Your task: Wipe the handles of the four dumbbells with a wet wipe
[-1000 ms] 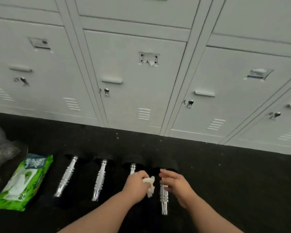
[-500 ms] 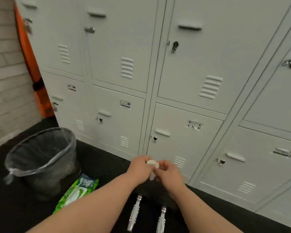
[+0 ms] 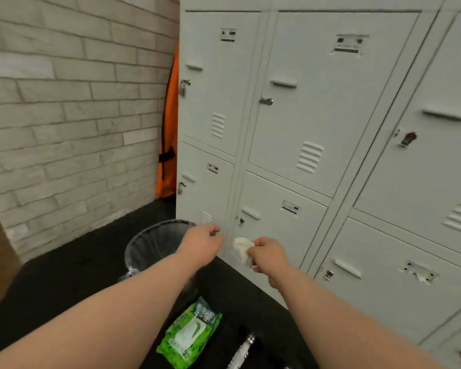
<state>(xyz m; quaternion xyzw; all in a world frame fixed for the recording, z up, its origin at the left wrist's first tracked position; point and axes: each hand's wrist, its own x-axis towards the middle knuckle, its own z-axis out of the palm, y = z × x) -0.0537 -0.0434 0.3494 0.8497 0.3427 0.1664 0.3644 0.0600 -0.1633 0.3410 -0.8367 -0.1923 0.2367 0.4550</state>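
Note:
My right hand [image 3: 268,255] is raised in front of the lockers and pinches a crumpled white wet wipe [image 3: 242,249]. My left hand [image 3: 202,243] hovers just to its left, over the right rim of the bin, fingers curled in with nothing in them. Only one dumbbell's chrome handle [image 3: 242,351] shows, lying on the black floor at the bottom edge; the other dumbbells are out of frame. The green wet wipe pack [image 3: 189,335] lies flat on the floor left of that handle.
A black mesh waste bin [image 3: 149,246] with a clear liner stands on the floor by the locker corner. Grey lockers [image 3: 317,129] fill the right side. A pale brick wall [image 3: 72,115] is at left, with an orange bag [image 3: 169,129] in the gap.
The view has swung up and left, away from the dumbbells toward the bin. My hands have separated, and the wipe has passed from both hands into the right one.

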